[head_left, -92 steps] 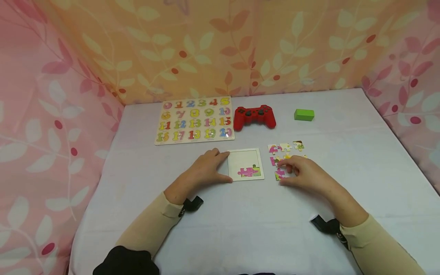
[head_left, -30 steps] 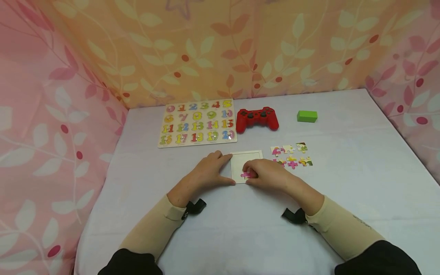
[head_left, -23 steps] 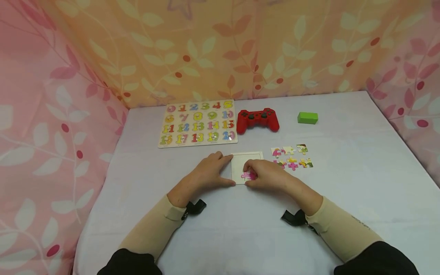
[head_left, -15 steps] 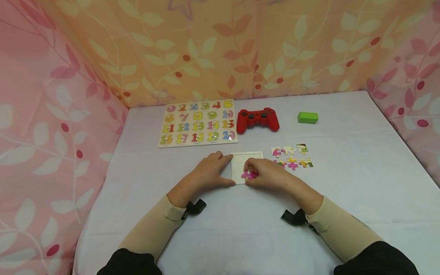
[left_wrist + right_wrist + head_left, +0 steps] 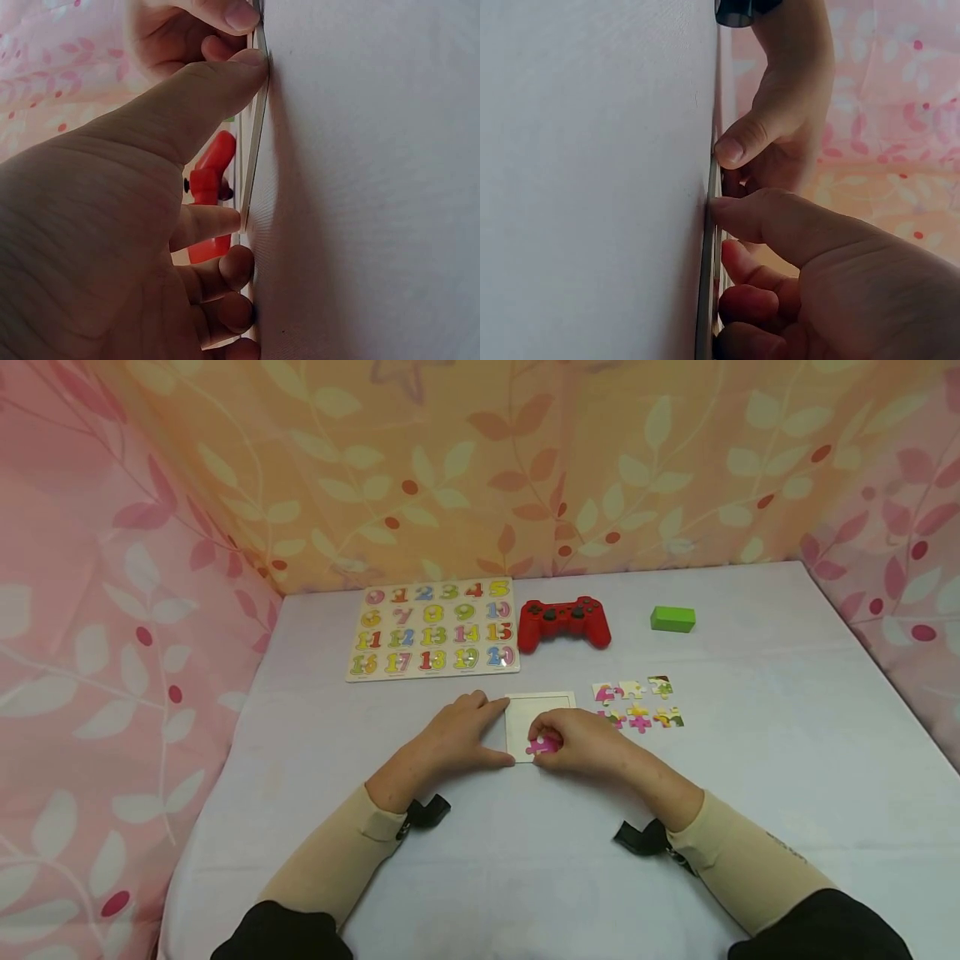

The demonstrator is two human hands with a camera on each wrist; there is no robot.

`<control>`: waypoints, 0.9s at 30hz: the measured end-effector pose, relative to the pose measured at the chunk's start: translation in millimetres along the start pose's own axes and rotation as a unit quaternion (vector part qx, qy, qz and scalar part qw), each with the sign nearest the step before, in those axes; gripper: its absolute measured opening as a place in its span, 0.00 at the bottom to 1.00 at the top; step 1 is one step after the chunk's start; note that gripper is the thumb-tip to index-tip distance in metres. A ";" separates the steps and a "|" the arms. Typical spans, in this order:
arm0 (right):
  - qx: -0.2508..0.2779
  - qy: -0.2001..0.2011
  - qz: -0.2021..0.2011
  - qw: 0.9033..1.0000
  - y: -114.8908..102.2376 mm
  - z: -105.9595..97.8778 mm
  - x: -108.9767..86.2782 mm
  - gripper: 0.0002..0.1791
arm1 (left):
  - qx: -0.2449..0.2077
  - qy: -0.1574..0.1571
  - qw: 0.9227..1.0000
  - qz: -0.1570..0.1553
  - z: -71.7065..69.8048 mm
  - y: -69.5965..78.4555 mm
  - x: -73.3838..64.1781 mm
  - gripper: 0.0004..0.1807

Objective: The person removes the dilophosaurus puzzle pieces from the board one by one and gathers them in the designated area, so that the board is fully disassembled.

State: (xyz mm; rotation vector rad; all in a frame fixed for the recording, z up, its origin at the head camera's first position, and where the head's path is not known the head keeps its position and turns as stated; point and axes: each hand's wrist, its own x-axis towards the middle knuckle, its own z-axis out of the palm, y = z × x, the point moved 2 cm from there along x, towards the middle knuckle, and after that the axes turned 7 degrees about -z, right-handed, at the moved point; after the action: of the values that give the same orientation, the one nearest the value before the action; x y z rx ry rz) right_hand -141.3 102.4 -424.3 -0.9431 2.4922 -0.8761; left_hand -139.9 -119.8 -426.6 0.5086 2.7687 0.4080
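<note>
A small white puzzle tray (image 5: 519,727) lies on the cloth, with pink jigsaw pieces (image 5: 540,747) in its near part. My left hand (image 5: 453,737) grips the tray's left side, index finger at the far corner and thumb at the near one. In the left wrist view its thumb (image 5: 240,71) lies against the near edge. My right hand (image 5: 585,739) has its fingers curled over a jigsaw piece at the tray's near right, which they mostly hide. Its thumb (image 5: 735,214) is at the tray's near edge. To the right lie several loose jigsaw pieces (image 5: 639,723) in two rows.
A wooden number board (image 5: 433,631) lies at the back left, beside a red game controller (image 5: 564,622). Further right sits a green block (image 5: 672,619). Patterned curtains (image 5: 450,468) stand behind and at both sides of the white-covered table (image 5: 525,868).
My right hand has moved left from the loose pieces to the tray, and the nearest loose piece is gone from its spot. My left hand has kept its hold on the tray.
</note>
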 end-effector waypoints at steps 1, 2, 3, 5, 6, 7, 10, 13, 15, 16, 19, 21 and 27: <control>-0.001 0.001 0.001 1.000 -0.2 0.4 0.2 0.13 | 0.000 0.000 1.000 0.000 0.1 -0.1 -0.1 0.52; -0.002 0.001 0.002 1.000 -0.4 0.8 0.4 0.13 | -0.002 0.001 1.000 0.000 0.0 0.1 -0.3 0.52; 0.000 0.002 0.003 1.000 -0.5 1.1 0.7 0.13 | -0.003 0.001 1.000 0.000 0.0 0.0 -0.4 0.52; 0.005 0.005 0.003 1.000 -0.1 1.4 1.2 0.13 | -0.002 0.001 1.000 0.000 -0.1 -0.1 -0.7 0.52; 0.010 0.008 0.004 1.000 0.3 1.6 1.3 0.13 | -0.003 0.002 1.000 0.001 -0.2 0.1 -0.9 0.52; 0.014 0.012 0.003 1.000 0.9 1.4 1.5 0.13 | -0.003 0.003 1.000 0.002 -0.4 0.2 -1.1 0.52; 0.036 0.027 -0.006 0.999 2.5 -0.4 1.7 0.12 | -0.001 0.004 1.000 0.003 -0.9 0.3 -1.0 0.52; 0.073 0.044 -0.023 0.996 1.5 -5.8 1.0 0.13 | 0.000 0.003 1.000 0.000 -1.5 0.6 -0.9 0.52; 0.095 0.052 -0.033 0.994 -2.0 -12.2 -1.6 0.13 | 0.000 0.001 1.000 -0.004 -1.3 0.6 -0.4 0.52; 0.102 0.055 -0.034 0.993 -5.0 -16.5 -3.6 0.14 | 0.000 0.000 1.000 -0.005 -1.3 0.7 -0.3 0.52; 0.102 0.069 -0.037 0.992 -12.8 -30.8 -11.9 0.15 | -0.001 -0.003 1.000 -0.009 -1.2 1.3 0.0 0.53; 0.095 0.078 -0.036 0.992 -18.5 -42.3 -18.7 0.15 | -0.001 -0.003 1.000 -0.009 -1.3 1.7 0.2 0.53; 0.064 0.130 -0.045 0.988 -23.9 -71.5 -47.2 0.16 | 0.001 -0.005 1.000 -0.005 -0.5 1.8 0.6 0.52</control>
State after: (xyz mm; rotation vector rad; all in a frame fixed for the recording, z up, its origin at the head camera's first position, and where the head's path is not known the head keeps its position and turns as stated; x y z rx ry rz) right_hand -131.3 151.2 -350.7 -0.9591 2.5831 -1.2438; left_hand -140.1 -118.0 -425.7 0.4964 2.7603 0.3989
